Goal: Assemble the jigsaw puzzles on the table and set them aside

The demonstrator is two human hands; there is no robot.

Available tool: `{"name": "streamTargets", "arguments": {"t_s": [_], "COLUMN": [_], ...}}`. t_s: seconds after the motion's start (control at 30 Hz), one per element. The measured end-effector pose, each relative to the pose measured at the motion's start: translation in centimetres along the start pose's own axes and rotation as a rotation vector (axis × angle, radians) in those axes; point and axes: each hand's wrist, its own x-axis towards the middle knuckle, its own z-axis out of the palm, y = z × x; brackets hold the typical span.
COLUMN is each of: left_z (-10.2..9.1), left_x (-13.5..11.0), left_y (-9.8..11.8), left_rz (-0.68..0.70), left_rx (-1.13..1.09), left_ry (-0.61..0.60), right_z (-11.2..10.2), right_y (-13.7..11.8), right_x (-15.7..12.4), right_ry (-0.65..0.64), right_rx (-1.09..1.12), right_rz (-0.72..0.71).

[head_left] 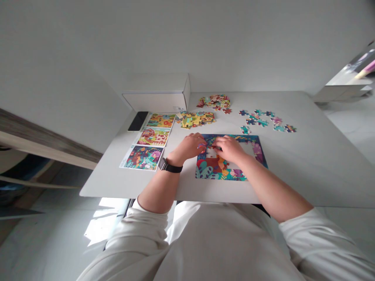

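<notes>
A partly assembled jigsaw puzzle (234, 175) with a dark blue border lies in front of me, with pale gaps inside it. My left hand (191, 145) is over its left edge, fingers curled closed. A small red and blue puzzle piece (201, 146) shows between those fingers and the thumb. My right hand (230, 148) reaches over the upper middle of the puzzle. Its fingertips are pinched on a dark reddish puzzle piece (217, 147) beside a gap, partly hidden by the fingers. The two hands are close but apart.
Loose teal and purple pieces (263, 123) lie spread behind the puzzle at right. Yellow pieces (196, 120) and red-pink pieces (216, 101) form piles farther back. A picture sheet (146, 157), black phone (138, 121) and white box (158, 102) are at left on the white table (307, 164).
</notes>
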Motion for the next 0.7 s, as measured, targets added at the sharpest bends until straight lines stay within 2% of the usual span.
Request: {"name": "streamTargets", "arguments": {"t_s": [0.17,0.3,0.4,0.6,0.7], "left_z": [0.2,1.2,1.9,1.8,1.6], "left_x": [0.6,0.7,0.9,1.0,1.2], "left_y": [0.5,-0.4,-1.1,-0.9,-0.7], "left_rz": [0.144,0.217,0.198,0.188,0.148], "left_rx": [-0.086,-0.149,-0.138,-0.140,-0.132], "left_ry": [0.012,0.023,0.036,0.054,0.144], "right_z": [-0.5,-2.0,-4.7,-11.9,-13.5], "right_y": [-0.3,0.3,1.4,5.1,8.0], "right_x": [0.1,0.2,-0.2,-2.3,-3.4], "right_ry": [0.012,0.147,0.249,0.456,0.482], "right_rx": [0.052,0.159,0.251,0.323,0.259], "right_rz": [0.008,0.087,0.147,0.331,0.405]}}
